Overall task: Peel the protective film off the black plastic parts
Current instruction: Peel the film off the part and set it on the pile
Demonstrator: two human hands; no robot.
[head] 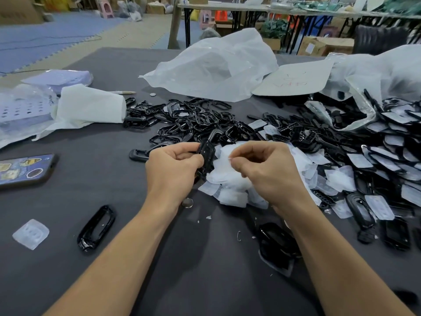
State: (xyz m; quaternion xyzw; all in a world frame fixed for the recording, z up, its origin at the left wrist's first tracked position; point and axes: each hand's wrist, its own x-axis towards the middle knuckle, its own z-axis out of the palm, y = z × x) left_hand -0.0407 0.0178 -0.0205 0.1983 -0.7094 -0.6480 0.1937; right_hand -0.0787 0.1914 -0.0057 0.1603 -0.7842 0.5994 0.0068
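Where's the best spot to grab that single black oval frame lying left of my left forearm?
Take the frame by one long side rail, coming straight down from above. It lies flat on the table with an open middle, so a finger can probably drop through the hole while the thumb pinches the rail from outside. Nothing crowds it, so either rail looks reachable.

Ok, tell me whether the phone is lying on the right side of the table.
No, the phone lies near the left edge of the table, well left of the left hand.
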